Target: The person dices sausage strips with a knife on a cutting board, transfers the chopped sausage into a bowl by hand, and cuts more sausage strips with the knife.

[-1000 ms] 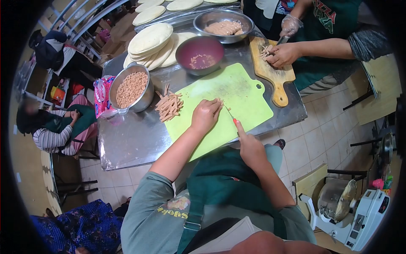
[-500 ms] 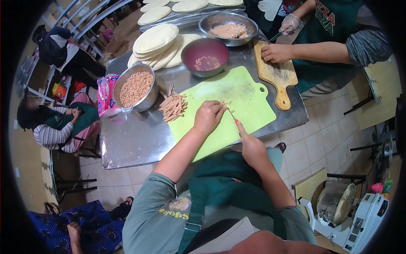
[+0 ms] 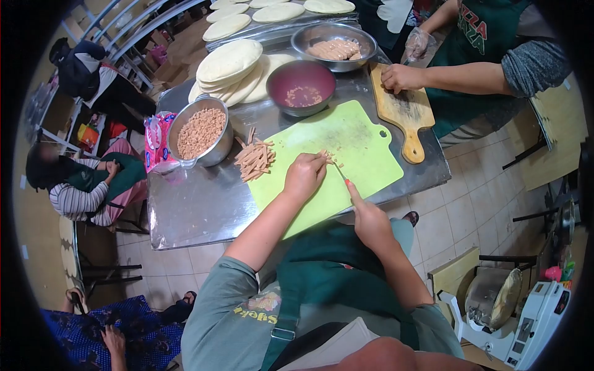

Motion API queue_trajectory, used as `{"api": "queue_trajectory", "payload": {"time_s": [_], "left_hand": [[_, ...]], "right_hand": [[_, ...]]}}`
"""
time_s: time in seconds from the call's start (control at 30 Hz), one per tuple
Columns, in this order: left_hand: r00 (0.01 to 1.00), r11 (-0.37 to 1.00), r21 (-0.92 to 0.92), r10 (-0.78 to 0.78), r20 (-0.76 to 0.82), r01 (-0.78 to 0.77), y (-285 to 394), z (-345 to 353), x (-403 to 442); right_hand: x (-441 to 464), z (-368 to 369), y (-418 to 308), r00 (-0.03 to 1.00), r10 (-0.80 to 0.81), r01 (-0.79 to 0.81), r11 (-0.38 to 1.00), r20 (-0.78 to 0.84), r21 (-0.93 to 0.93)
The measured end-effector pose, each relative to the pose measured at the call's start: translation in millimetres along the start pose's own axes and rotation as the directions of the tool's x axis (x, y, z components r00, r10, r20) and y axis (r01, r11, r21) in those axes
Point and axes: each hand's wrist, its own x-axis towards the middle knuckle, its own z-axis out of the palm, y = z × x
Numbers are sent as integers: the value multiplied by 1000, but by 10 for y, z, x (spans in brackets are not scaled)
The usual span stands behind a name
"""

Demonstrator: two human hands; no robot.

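Over the green cutting board point(image 3: 365, 145), my right hand point(image 3: 373, 226) is closed around the red-tipped handle of a knife point(image 3: 341, 172), its blade reaching the small cut pieces. My left hand point(image 3: 304, 174) is closed on light brown strips point(image 3: 324, 156) beside the blade; the fingers partly hide them. A pile of similar strips point(image 3: 255, 161) overlaps the board's left edge. Left of the pile stands a metal pot point(image 3: 228, 139) of small brown pieces. Behind the board is a bowl with a purple inside point(image 3: 301, 80), holding a few bits.
A stack of round flatbreads point(image 3: 228, 62) and a steel bowl point(image 3: 368, 54) of pale strips stand farther back. At the right, a co-worker's bare hand point(image 3: 399, 78) rests at a wooden board point(image 3: 411, 114); their gloved hand point(image 3: 417, 44) is near. A pink packet point(image 3: 158, 139) lies left.
The view has shifted slightly. My hands stay close together at the strips, the knife moving only a little. The co-worker's gloved hand and knife have moved back from the wooden board.
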Motion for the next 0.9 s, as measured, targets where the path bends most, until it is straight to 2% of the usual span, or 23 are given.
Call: {"api": "queue_trajectory", "payload": {"time_s": [0.07,0.1,0.17,0.2,0.27,0.4,0.47,0.57,0.77,0.9], "left_hand": [[1000,1000,15,4,5,-4,2,-9,7],[1000,1000,14,6,10,-6,0,-13,14],[1000,999,37,2,27,-3,3,-21,4],[999,999,36,1,32,-3,15,-25,-15],[1000,999,33,-3,-3,3,19,-29,8],[1000,999,21,-26,0,26,-17,-3,12],[1000,1000,9,-24,4,24,-10,-11,11],[1000,1000,11,-29,4,29,8,-28,9],[999,999,30,-36,23,35,11,-48,13],[999,999,15,-47,28,47,2,-50,20]], "right_hand": [[96,17,11,975,-108,129,987,-193,96],[167,18,-10,975,-104,125,987,-194,99],[284,13,-108,998,-15,21,996,-63,88],[264,34,-120,998,-12,17,996,-60,91],[259,56,-143,1000,11,-11,1000,11,-15],[41,46,-44,999,-32,32,999,-35,-17],[5,29,-14,991,-86,93,993,-103,70],[177,-23,-111,994,-41,49,996,-103,78],[189,0,-189,997,47,-43,998,65,-55],[4,8,-84,1000,6,-5,998,14,-56]]}}
